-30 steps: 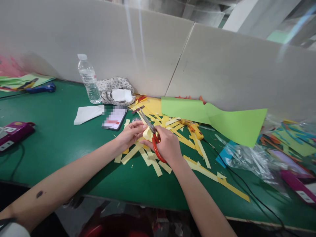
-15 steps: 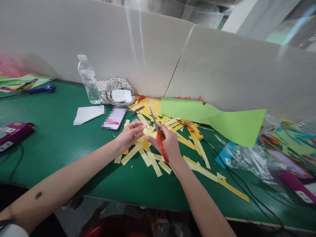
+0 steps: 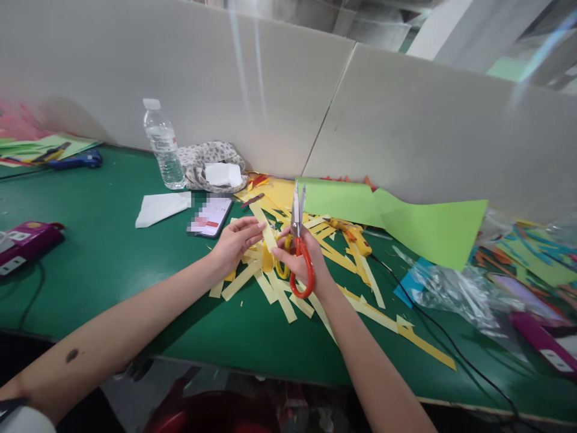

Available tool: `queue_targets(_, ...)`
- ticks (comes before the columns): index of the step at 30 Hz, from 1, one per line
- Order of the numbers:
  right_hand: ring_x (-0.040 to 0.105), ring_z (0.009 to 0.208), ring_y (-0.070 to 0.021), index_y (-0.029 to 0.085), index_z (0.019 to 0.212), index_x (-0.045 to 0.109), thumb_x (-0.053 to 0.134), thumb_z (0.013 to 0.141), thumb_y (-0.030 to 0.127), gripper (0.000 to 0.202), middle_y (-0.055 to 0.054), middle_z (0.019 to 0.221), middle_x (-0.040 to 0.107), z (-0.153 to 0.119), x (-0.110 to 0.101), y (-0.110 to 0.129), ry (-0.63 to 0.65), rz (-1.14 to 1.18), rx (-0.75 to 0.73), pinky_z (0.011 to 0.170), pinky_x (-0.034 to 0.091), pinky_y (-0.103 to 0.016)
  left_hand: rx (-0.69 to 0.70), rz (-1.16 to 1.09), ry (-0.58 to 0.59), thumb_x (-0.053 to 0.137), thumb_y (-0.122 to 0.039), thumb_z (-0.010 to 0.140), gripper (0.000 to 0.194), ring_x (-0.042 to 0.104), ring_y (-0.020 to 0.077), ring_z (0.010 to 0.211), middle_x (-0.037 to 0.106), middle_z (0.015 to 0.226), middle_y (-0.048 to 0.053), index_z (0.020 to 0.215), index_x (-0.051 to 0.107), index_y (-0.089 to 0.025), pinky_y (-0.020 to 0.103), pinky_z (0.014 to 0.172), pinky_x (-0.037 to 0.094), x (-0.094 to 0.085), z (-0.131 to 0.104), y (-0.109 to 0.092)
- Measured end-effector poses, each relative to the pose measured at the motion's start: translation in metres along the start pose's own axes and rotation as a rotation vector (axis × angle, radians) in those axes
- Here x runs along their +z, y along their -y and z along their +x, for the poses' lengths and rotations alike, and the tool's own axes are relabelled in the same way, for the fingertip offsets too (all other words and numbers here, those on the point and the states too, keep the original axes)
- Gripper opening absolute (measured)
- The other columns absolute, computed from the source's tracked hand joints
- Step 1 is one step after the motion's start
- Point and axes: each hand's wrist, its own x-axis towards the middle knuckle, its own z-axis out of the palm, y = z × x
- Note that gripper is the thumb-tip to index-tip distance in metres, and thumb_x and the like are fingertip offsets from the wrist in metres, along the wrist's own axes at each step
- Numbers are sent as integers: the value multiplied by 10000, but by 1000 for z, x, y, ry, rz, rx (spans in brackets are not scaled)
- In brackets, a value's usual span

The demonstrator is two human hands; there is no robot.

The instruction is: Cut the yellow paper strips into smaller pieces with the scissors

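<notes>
My left hand (image 3: 235, 243) pinches a pale yellow paper strip (image 3: 269, 234) between thumb and fingers. The strip's lower end meets the thumb of my right hand (image 3: 311, 257). That hand is closed around scissors (image 3: 296, 210) with one red and one yellow handle loop. Their blades point up and away from me, slightly apart. Beneath both hands lies a loose heap of yellow paper strips (image 3: 282, 297), partly hidden by the fingers. Just right of the heap rests a yellow glue gun (image 3: 359, 242) with a black cord.
On the left stand a water bottle (image 3: 163, 147), a patterned cloth pouch (image 3: 198, 162) and a phone (image 3: 215, 216). Green paper sheets (image 3: 424, 225) lean along the partition (image 3: 406, 132). Clear plastic wrap (image 3: 464, 294) and a purple power strip (image 3: 543, 343) lie at right.
The scissors have turned in my right hand, so both blades and both handle loops now show. The paper strip has swung to a more upright slant between my hands.
</notes>
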Motion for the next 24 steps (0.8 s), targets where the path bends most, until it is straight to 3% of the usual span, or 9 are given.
queue_targets(7, 594, 640, -154, 217, 861, 458, 657, 660, 302, 295, 20, 688, 562, 0, -1, 1, 7, -8, -23, 715, 517, -354, -7, -9, 9, 780, -151, 591, 187, 606, 35, 617, 659, 700, -27, 726, 652, -142, 125, 650, 496, -1, 1, 0)
queue_targets(13, 612, 650, -146, 229, 862, 451, 653, 658, 308, 298, 35, 702, 568, 1, -1, -2, -60, -31, -17, 718, 524, -343, -96, 96, 94, 790, -165, 572, 238, 632, 73, 676, 670, 767, 2, 769, 659, -136, 190, 706, 512, -3, 2, 4)
queue_targets(18, 612, 654, -136, 237, 887, 446, 633, 695, 325, 282, 37, 713, 577, -1, -2, -2, -58, -61, -47, 684, 520, -308, -50, 164, 116, 792, -165, 562, 211, 622, 78, 641, 663, 686, -1, 711, 645, -133, 205, 683, 503, 0, -1, 4)
queue_targets(21, 600, 668, -146, 232, 946, 457, 595, 737, 399, 301, 5, 761, 592, -3, -3, 2, -49, -199, -133, 646, 501, -298, -6, 141, 88, 787, -173, 573, 203, 610, 73, 622, 664, 670, -4, 703, 636, -137, 196, 659, 496, 0, -1, 1)
queue_targets(24, 587, 769, -200, 201, 986, 488, 572, 735, 502, 400, -64, 855, 604, -4, -4, 3, -135, -515, -253, 660, 468, -329, 19, 92, 76, 786, -171, 579, 200, 609, 69, 634, 668, 680, -7, 706, 634, -143, 193, 677, 497, -1, 1, -3)
